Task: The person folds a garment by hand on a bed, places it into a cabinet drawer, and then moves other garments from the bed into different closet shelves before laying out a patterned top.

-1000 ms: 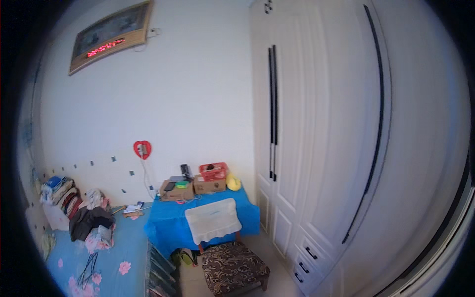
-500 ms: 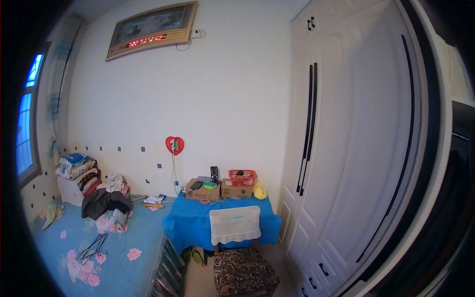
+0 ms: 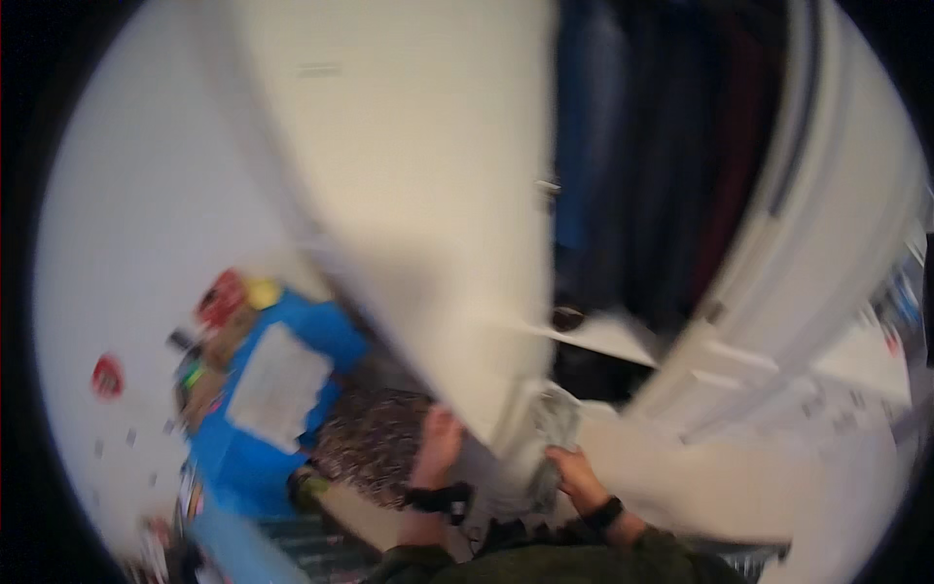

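The view is smeared by motion. My right hand (image 3: 580, 479) is closed, thumb up, on a pale grey-white bundle (image 3: 556, 423) that looks like cloth or a plastic bag; its kind is too blurred to make out. My left hand (image 3: 438, 450) is raised beside the lower edge of a large white wardrobe door (image 3: 418, 195). Its fingers are smeared, and whether it touches the door cannot be told. Both wrists wear dark bands. To the right of the door, the wardrobe stands open, with dark blue, grey and dark red clothes (image 3: 652, 146) hanging inside.
A white shelf (image 3: 603, 336) crosses the wardrobe below the clothes. Another white door (image 3: 837, 195) curves along the right. At the lower left are the brown patterned chair seat (image 3: 370, 438), its white back cover (image 3: 280, 384) and a blue-covered table (image 3: 316, 331). A red basket (image 3: 222, 300) sits on the table.
My view has swung right and down from the bed and table to the wardrobe. Both hands have come into view, the right holding the pale bundle. The wardrobe interior now shows.
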The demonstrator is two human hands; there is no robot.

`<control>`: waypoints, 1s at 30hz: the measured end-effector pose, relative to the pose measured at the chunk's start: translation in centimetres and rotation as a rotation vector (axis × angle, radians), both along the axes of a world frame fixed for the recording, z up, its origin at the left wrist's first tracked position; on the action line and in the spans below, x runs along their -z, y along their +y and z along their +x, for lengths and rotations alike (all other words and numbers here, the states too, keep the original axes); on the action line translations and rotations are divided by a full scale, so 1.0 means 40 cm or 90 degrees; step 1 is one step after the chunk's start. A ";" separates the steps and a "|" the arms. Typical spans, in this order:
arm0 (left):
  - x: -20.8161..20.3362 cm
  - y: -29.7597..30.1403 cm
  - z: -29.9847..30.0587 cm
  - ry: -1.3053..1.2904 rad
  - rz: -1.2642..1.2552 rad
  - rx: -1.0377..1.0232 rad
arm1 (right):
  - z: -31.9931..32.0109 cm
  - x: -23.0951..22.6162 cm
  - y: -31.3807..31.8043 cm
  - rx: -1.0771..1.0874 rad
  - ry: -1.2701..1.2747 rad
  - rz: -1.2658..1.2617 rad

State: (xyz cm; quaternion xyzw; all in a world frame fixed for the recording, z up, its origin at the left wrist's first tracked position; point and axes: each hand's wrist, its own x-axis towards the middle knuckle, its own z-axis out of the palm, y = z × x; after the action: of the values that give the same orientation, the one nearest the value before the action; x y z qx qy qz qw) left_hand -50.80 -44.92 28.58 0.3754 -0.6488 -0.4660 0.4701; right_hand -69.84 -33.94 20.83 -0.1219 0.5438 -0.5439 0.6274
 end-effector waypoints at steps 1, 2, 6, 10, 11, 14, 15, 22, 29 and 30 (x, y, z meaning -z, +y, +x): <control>0.018 -0.005 0.055 -0.090 -0.041 -0.020 | 0.046 -0.125 -0.017 0.022 -0.002 0.046; 0.029 -0.001 0.045 0.066 0.079 -0.015 | 0.034 -0.099 -0.010 0.042 -0.010 0.027; 0.331 0.010 0.101 0.063 0.280 -0.035 | -0.036 0.007 0.039 0.117 -0.027 0.059; 0.497 0.138 0.076 -0.135 0.421 0.213 | -0.079 0.058 0.098 0.235 -0.001 0.100; 0.521 0.175 0.074 -0.201 0.444 0.315 | -0.074 0.055 0.103 0.234 -0.006 0.105; 0.603 0.233 0.038 -0.182 0.503 0.344 | -0.043 0.051 0.099 0.240 -0.050 0.106; 0.524 0.243 -0.050 0.027 0.707 0.396 | -0.071 0.075 0.120 0.263 -0.039 0.104; 0.323 0.225 -0.235 0.011 0.262 0.472 | -0.103 0.154 0.127 0.340 -0.039 0.126; 0.463 0.196 -0.277 -0.210 0.141 0.445 | -0.161 0.183 0.119 0.392 -0.074 0.138; 0.452 0.199 -0.310 -0.031 0.419 0.408 | -0.170 0.157 0.117 0.418 -0.070 0.140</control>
State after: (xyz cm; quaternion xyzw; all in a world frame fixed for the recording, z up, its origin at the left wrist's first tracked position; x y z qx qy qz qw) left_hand -63.21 -36.96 10.51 0.2963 -0.5603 -0.7602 0.1428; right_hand -76.65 -29.24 14.53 0.1573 0.5751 -0.6605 0.4564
